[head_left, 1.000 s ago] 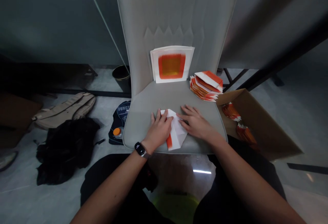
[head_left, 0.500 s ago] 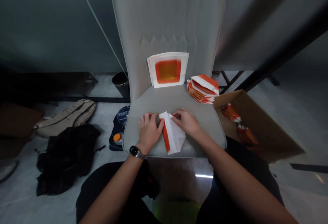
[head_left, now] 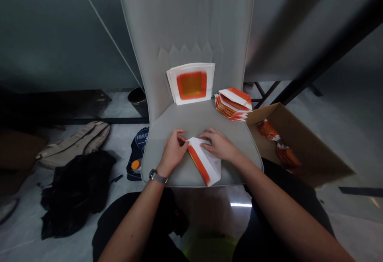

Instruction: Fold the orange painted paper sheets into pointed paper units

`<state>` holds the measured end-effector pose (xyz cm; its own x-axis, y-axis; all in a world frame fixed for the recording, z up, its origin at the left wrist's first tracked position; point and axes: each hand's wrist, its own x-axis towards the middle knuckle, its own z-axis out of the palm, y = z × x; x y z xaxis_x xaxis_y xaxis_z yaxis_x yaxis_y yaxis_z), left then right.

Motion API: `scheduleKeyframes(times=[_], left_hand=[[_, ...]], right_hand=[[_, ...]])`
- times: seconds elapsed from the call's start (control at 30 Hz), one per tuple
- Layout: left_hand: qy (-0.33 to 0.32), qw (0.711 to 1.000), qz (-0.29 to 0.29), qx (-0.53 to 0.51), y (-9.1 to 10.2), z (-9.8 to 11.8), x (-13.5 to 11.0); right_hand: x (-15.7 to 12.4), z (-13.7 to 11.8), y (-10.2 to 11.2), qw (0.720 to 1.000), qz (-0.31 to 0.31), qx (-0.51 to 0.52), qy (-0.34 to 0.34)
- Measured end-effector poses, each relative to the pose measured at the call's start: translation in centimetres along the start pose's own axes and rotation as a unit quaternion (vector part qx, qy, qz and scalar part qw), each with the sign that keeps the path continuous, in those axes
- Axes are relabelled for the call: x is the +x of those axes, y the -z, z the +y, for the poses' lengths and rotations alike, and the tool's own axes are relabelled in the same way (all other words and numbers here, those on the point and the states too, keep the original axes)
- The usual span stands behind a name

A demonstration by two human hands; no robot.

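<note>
A partly folded sheet of paper (head_left: 200,159), white with an orange band along its left side, lies on the front of the grey chair seat. My left hand (head_left: 173,150), wearing a watch, pinches its upper left corner between thumb and fingertips. From the other side, my right hand (head_left: 220,145) grips the upper right edge, thumb on the white face and fingers curled over the top. Behind them a stack of folded orange and white papers (head_left: 233,105) sits at the seat's right rear. Flat printed sheets (head_left: 172,84) lean against the chair back.
An open cardboard box (head_left: 314,150) with bundles of folded papers stands right of the chair (head_left: 179,120). On the floor to the left are a beige bag (head_left: 79,142), a black cloth heap (head_left: 74,194), an orange-capped bottle (head_left: 136,165) and a dark bin (head_left: 138,98).
The paper has turned, its lower end swinging right, and its orange band shows wider. My left hand's fingers have drawn back to the corner; my right hand has shifted slightly. The camera view moved a little.
</note>
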<state>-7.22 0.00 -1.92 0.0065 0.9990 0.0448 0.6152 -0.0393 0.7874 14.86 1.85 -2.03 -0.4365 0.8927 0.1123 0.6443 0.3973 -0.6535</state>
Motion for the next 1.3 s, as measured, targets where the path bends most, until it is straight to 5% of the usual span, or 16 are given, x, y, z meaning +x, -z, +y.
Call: scheduleKeyframes(times=[0.13,0.23,0.33,0.47,0.57,0.7,0.87,1.0,1.13,1.3], left_hand=[[0.017,0.995,-0.001,-0.103,0.1,0.5,0.3],[0.022,0.979,-0.012,-0.202,0.3,1.4,0.8],[0.009,0.964,-0.027,-0.264,0.4,2.1,1.4],[0.018,0.953,-0.057,-0.298,0.0,2.6,2.3],[0.057,0.951,-0.084,-0.291,-0.2,2.7,2.5],[0.108,0.948,-0.180,-0.240,0.2,2.8,2.7],[-0.030,0.960,-0.245,-0.132,0.5,4.0,4.0],[-0.120,0.970,-0.210,-0.038,-0.4,5.4,4.5],[-0.187,0.972,-0.071,0.123,-1.3,6.3,2.6],[-0.196,0.953,-0.102,0.208,-1.7,6.2,-1.8]], right_hand=[[0.0,-0.6,0.1,0.999,0.006,0.052,-0.007],[0.5,-1.1,0.1,0.981,0.040,0.176,-0.076],[1.1,-1.5,0.3,0.928,0.087,0.319,-0.170],[1.4,-1.7,0.8,0.856,0.033,0.444,-0.262],[1.2,-1.5,1.2,0.829,0.044,0.474,-0.293],[0.5,-0.9,1.9,0.836,0.077,0.458,-0.292],[-0.3,0.3,3.0,0.878,0.032,0.396,-0.268],[-0.3,1.4,2.7,0.899,0.068,0.347,-0.259],[-0.4,2.1,1.8,0.904,0.100,0.307,-0.280],[-0.6,2.8,1.0,0.908,0.115,0.298,-0.272]])
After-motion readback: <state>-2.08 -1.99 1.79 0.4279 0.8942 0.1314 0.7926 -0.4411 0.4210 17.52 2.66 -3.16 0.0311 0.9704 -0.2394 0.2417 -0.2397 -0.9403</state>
